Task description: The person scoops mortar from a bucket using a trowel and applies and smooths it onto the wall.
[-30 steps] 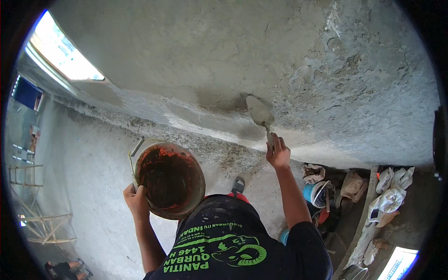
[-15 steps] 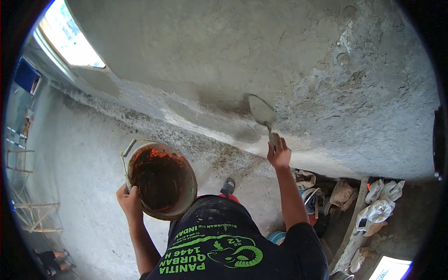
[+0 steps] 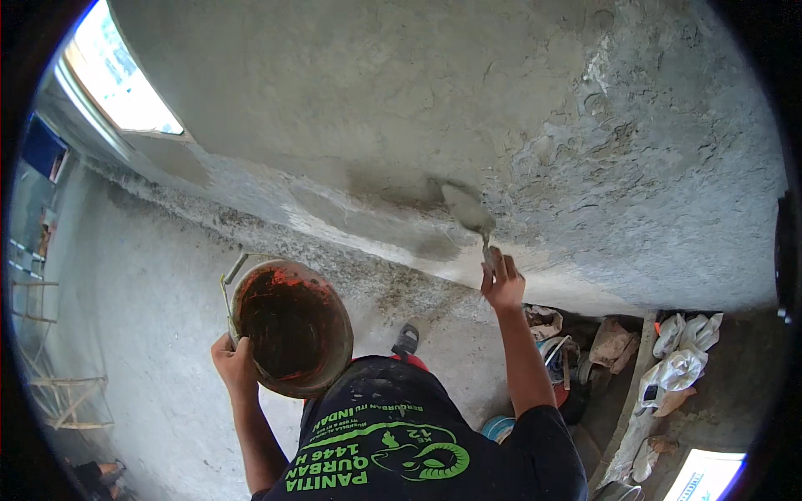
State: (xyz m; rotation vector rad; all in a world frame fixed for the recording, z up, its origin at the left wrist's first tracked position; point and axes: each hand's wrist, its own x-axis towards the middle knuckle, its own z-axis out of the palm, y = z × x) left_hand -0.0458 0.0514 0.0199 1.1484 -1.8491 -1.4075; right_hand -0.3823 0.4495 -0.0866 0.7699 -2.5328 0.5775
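Note:
In my right hand (image 3: 504,282) is the handle of a pointed trowel (image 3: 469,209), its leaf-shaped blade close against the grey plastered wall (image 3: 359,92); whether it touches is hard to tell. A darker, damp-looking patch lies beside the blade's tip. My left hand (image 3: 236,361) grips the rim of a round bucket (image 3: 341,334) at its left side, tilted so that its inside shows. Red-orange stains ring the bucket's dark interior, and its wire handle (image 3: 236,269) hangs over the far left rim. The bucket rests against or very near my dark shirt.
Bright windows open at the upper left (image 3: 125,75) and lower right. On the right, behind a low ledge (image 3: 626,409), lie plastic bags (image 3: 672,367), paper sacks and buckets. A bamboo frame (image 3: 67,392) stands at the far left, and part of a person (image 3: 98,476) shows below it.
The trowel has shifted slightly down along the wall, its blade turned more edge-on and smeared by motion. My left hand and the bucket have barely moved.

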